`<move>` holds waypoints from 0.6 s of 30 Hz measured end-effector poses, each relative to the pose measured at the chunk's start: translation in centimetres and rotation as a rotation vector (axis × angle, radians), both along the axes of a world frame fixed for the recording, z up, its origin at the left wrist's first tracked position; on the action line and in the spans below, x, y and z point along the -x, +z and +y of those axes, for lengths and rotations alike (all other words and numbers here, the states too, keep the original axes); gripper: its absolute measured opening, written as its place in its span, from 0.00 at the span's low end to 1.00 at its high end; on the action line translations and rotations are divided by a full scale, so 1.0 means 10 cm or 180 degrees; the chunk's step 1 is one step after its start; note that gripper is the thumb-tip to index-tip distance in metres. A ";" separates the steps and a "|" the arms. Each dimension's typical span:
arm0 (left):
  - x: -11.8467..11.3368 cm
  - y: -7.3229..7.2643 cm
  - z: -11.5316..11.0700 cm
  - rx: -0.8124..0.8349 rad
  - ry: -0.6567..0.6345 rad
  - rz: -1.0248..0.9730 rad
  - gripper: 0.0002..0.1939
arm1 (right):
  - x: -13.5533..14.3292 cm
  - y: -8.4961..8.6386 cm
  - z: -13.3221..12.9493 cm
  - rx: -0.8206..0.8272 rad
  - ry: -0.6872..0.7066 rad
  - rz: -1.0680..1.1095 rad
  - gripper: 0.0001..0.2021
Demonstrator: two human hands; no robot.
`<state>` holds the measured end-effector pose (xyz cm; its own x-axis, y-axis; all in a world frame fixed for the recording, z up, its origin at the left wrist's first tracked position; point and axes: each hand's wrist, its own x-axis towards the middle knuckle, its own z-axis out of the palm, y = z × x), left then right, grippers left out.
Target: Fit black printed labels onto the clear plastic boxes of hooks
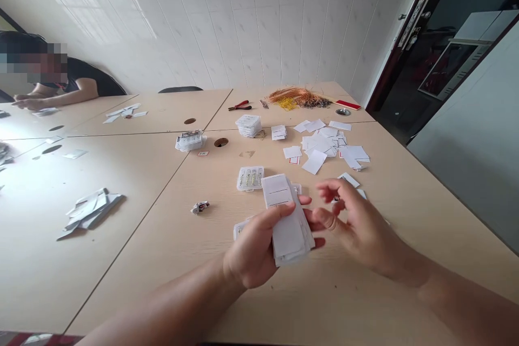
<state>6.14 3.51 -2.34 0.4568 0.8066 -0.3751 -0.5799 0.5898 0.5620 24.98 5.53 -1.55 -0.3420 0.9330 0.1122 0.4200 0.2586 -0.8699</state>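
Note:
My left hand (259, 243) is wrapped round a stack of white cards (290, 232), its thumb on top and its fingertips showing past the right side. The uppermost cards carry thin dark lines. Just right of the stack is my right hand (348, 221), fingers apart and slightly curled, holding nothing. A clear plastic box (250, 178) with small items in it lies beyond the stack. Another clear box (239, 228) is partly hidden behind my left hand, and more small boxes and cards are partly covered behind the stack and my right hand.
Loose white cards (320, 143) spread at the back right, near copper-coloured wires (300, 96) and red-handled pliers (240, 105). Stacked clear boxes (248, 125) stand mid-table. A crumpled scrap (200, 206) and folded papers (91, 212) lie left. A person (81, 78) sits at the far left.

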 end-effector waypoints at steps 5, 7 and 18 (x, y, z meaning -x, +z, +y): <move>0.01 -0.09 -0.08 0.0100 -0.1088 -0.0454 0.16 | -0.07 0.05 0.02 -0.0308 0.0195 0.0095 0.24; 0.01 -0.13 -0.10 0.0125 -0.1306 -0.0422 0.16 | -0.07 0.04 0.01 0.0289 0.0374 0.0161 0.26; -0.02 -0.12 -0.09 0.0377 -0.1316 -0.0178 0.16 | -0.06 -0.01 0.05 0.0920 0.0382 -0.0012 0.26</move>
